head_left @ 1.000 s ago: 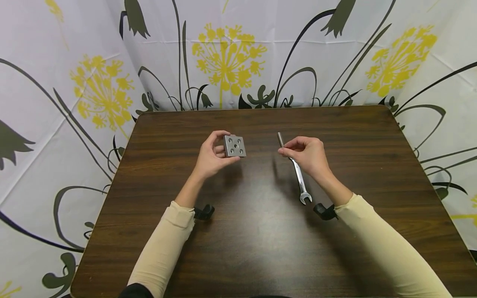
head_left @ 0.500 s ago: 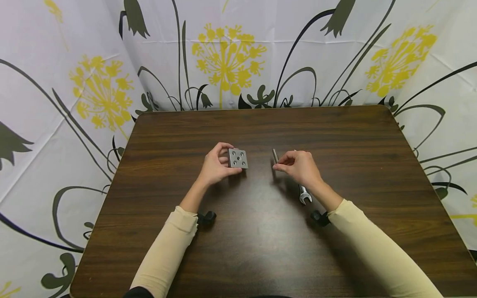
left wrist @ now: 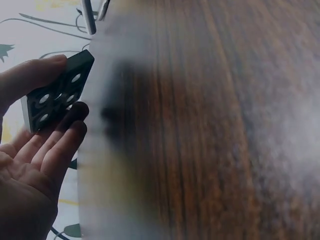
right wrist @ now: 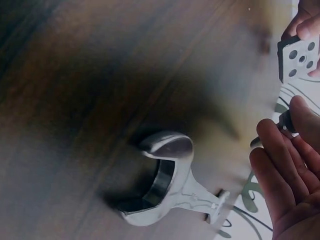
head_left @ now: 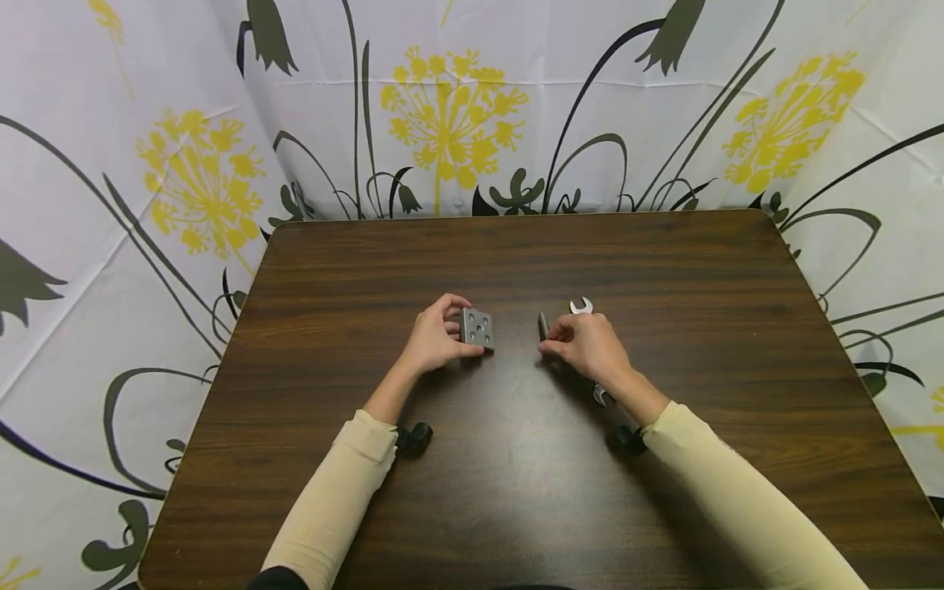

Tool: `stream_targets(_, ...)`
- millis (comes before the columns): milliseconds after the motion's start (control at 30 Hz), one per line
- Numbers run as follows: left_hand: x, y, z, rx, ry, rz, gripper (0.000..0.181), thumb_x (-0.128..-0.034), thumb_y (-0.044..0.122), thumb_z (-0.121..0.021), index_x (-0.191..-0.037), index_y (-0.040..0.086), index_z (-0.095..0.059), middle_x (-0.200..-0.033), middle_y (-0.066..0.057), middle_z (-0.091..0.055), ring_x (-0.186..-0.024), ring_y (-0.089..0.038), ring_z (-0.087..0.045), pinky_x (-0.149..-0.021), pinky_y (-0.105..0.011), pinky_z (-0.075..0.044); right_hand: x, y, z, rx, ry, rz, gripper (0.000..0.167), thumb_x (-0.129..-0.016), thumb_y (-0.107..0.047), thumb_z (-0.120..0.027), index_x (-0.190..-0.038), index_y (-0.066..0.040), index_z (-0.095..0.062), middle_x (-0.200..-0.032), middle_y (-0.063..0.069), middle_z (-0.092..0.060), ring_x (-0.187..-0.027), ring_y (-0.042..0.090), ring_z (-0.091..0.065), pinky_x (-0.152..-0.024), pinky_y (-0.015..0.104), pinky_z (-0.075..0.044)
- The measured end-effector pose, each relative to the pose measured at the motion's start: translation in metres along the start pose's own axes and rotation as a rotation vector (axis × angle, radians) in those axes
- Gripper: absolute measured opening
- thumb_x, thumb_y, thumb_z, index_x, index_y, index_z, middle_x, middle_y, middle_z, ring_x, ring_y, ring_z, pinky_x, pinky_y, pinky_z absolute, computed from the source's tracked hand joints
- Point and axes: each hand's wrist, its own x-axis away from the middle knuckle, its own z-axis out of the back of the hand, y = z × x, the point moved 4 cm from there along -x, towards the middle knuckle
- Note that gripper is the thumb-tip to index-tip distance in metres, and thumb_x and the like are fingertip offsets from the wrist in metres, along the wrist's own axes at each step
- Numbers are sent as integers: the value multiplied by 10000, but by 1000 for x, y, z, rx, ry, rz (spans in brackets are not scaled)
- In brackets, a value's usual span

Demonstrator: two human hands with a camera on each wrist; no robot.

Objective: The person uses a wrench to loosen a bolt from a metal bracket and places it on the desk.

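My left hand [head_left: 431, 340] grips a square grey metal plate [head_left: 478, 328] by its edges, between thumb and fingers. The plate stands up facing right, with a small centre hole and larger holes at its corners. My right hand [head_left: 590, 352] pinches a slim steel bolt [head_left: 543, 324] to the right of the plate, with a gap between them. Fingers cover much of the bolt; a wider dark end [right wrist: 285, 121] shows by the thumb in the right wrist view. Under the right hand lies a double open-ended wrench [head_left: 582, 306], its middle hidden in the head view.
The brown wood-grain table [head_left: 516, 492] extends around both hands. A white curtain [head_left: 324, 106] with yellow and grey flowers hangs behind it and at the sides. Dark wrist mounts [head_left: 415, 440] sit at both wrists, close above the table.
Both hands have moved nearer to me and lower toward the table, still holding the plate and the bolt. The wrench stays put, its far end uncovered again.
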Motion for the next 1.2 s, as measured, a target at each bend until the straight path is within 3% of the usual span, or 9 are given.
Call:
stream_targets(400, -1, -1, -3, -142, 4, -42, 669, -634, 13, -910, -1201, 38, -554, -1146, -159, -674, -935, -252, -702, -786, -349, -577, 2, 2, -5, 23, -24, 15, 169, -768, -267, -851, -734, -167, -719, -713, -81, -697, -672, 92, -650, -629, 335, -527)
stream_targets(700, 3, 8, 2, -485, 42, -76, 692, -648, 294, -928, -1228, 104, -603, -1094, -84, -685, -997, -223, -666, -879, -427, -511, 5, -1, -7, 76, -19, 72, 185, -753, -276, -861, -802, -137, -748, -725, -65, -705, -679, 108, -654, -644, 355, -529)
stream_targets(900, 6, 11, 4, -677, 63, -83, 701, -648, 405, -904, -1227, 125, -625, -1110, -48, -612, -935, -233, -582, -813, -429, -501, 5, 0, -11, 120, -41, 105, 174, -765, -278, -852, -857, -151, -777, -728, -60, -707, -676, 121, -651, -634, 382, -533)
stream_targets(1000, 7, 9, 3, -699, 58, -70, 694, -660, 404, -897, -1229, 115, -626, -1139, -54, -563, -953, -235, -547, -813, -428, -493, 5, -1, -12, 132, -45, 127, 173, -772, -267, -846, -875, -145, -780, -763, -49, -719, -693, 125, -662, -647, 393, -542)
stream_targets(1200, 8, -2, 1, -690, 44, -27, 673, -681, 376, -891, -1236, 108, -621, -1294, -86, -462, -1174, -266, -454, -914, -468, -465, 7, -3, -16, 181, -68, 157, 162, -789, -270, -833, -887, -154, -776, -783, -56, -709, -708, 122, -655, -658, 406, -541)
